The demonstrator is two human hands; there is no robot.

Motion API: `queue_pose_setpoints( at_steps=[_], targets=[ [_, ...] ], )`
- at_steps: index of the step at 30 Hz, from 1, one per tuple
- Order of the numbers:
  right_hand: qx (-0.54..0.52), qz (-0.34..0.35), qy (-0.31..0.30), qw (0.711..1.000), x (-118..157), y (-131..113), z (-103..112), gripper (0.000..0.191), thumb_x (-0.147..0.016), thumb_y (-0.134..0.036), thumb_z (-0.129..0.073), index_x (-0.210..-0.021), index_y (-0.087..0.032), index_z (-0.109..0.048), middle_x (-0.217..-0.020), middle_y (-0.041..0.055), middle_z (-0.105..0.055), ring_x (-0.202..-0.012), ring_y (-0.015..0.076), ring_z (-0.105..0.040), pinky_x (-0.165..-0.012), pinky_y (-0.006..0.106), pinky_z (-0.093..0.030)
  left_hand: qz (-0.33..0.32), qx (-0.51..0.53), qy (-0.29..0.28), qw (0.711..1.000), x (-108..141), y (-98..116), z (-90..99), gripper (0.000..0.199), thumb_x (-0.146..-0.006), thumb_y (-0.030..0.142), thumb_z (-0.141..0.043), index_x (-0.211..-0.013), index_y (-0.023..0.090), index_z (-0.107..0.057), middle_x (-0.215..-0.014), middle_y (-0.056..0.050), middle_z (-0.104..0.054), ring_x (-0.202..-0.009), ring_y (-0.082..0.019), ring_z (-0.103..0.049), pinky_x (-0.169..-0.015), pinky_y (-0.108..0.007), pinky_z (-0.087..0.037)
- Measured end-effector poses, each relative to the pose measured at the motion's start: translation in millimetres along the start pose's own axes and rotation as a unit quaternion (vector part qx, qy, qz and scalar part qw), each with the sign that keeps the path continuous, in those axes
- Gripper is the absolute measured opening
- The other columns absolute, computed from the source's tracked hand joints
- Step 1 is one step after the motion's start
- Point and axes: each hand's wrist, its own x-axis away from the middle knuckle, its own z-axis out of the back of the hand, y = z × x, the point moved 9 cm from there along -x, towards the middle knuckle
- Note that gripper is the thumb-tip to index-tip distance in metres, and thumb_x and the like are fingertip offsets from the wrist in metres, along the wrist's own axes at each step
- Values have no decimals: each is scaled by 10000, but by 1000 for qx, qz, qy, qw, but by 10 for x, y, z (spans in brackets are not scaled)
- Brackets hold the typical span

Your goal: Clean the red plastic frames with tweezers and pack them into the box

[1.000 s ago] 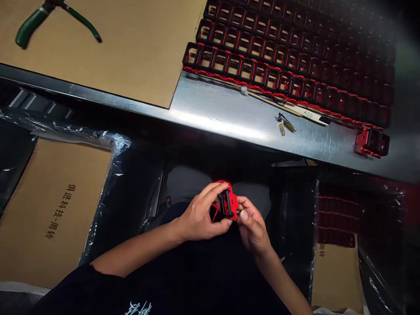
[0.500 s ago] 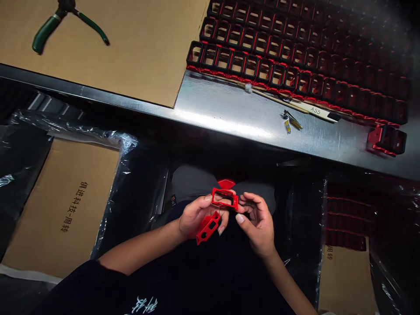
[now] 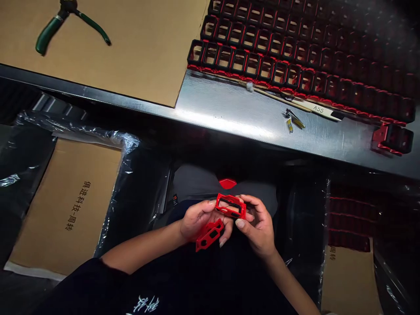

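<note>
A red frame with a black inner rim (image 3: 243, 210) is held above my lap between both hands. My left hand (image 3: 197, 218) grips its left end between thumb and fingers. A second red piece with several holes (image 3: 210, 235) rests against the palm and lower fingers of that same hand. At the frame's right end, the thumb and fingers of my right hand (image 3: 259, 225) are closed on it. Below the table edge, a red diamond-shaped patch (image 3: 227, 183) shows on the grey cloth over my lap.
Rows of red and black frames (image 3: 252, 64) stand on the metal table (image 3: 210, 105), near a cotton-tipped stick, a label and small clippers (image 3: 294, 119). Green-handled pliers (image 3: 49, 34) lie on cardboard (image 3: 138, 52). Lined boxes with cardboard (image 3: 68, 201) flank my lap.
The frame has tilted and shifted slightly right and down in view. My right hand has closed onto its right end. The whole view has shifted slightly.
</note>
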Motion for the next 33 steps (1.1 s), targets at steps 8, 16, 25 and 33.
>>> queue_pose_setpoints(
  at_steps=[8, 16, 25, 33],
  targets=[
    [104, 106, -2, 989, 41, -122, 43, 512, -797, -201, -824, -1265, -363, -691, -1238, 67, -692, -1183, 268, -651, -1018, 451, -551, -51, -29, 11, 998, 53, 55, 62, 752, -702, 519, -744, -1359, 180, -603, -1146, -189, -750, -554, -174, -629, -564, -319, -490],
    [132, 139, -37, 981, 17, -208, -43, 615, -827, -71, -732, -1332, -413, -647, -1282, 36, -693, -1218, 235, -645, -1064, 455, -527, -107, -264, 49, 957, 156, 79, 156, 839, -752, 566, -785, -1444, 192, -493, -921, -119, -724, -815, -264, -743, -762, -392, -610],
    [121, 103, -26, 987, -8, -172, -42, 507, -832, -86, -694, -1254, -367, -705, -1307, 35, -699, -1253, 237, -638, -1093, 464, -509, -239, -412, 62, 877, 218, 238, 47, 754, -719, 135, -704, -1429, 239, -474, -1207, -122, -668, -957, -229, -724, -882, -373, -603],
    [-96, -83, -22, 992, -6, 184, 34, 337, -805, -424, -776, -1087, -259, -693, -994, 51, -726, -847, 204, -678, -725, 329, -574, -283, -463, 65, 837, 233, 319, -2, 732, -791, 143, -736, -1439, 259, -416, -1459, -185, -586, -1274, -295, -659, -1018, -432, -591]
  ],
)
